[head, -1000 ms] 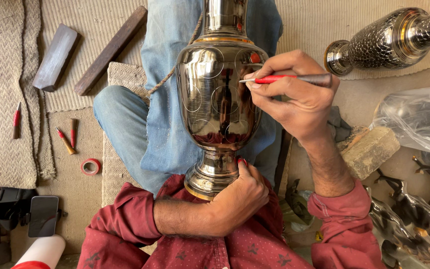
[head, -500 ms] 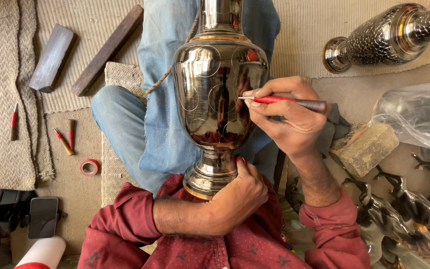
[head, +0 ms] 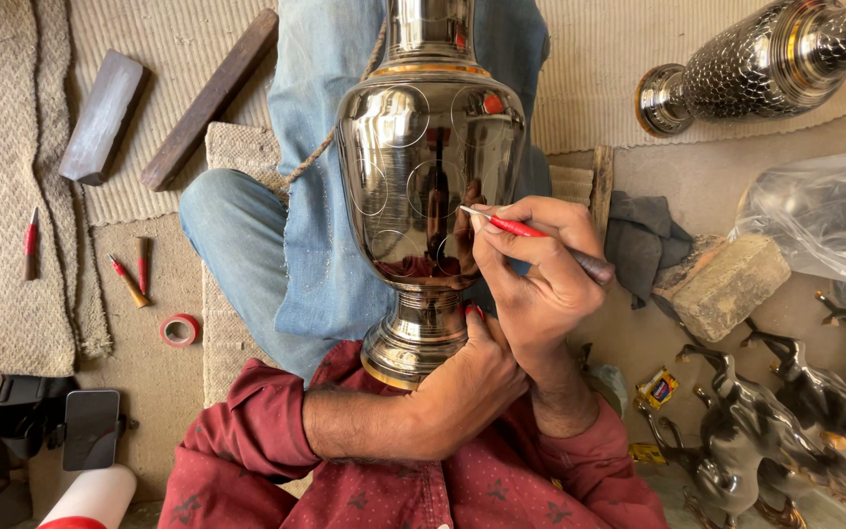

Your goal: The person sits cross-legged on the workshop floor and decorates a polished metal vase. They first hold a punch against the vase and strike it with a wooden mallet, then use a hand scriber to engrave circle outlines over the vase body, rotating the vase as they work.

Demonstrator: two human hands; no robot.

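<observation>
Two hands | right hand (head: 540,284) pens vase (head: 430,186) | left hand (head: 467,377) braces base

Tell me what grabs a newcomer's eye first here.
The big shiny metal vase lying mid-frame across the lap. The right hand holds a red-tipped tool to its belly; the left hand grips its foot. A patterned vase lies upper right.

The floor (head: 168,392) carries woven mats (head: 12,196), two wooden blocks (head: 100,118), red-handled tools (head: 129,279), a tape roll (head: 180,330), a phone (head: 90,429) and a stone block (head: 727,284).
</observation>
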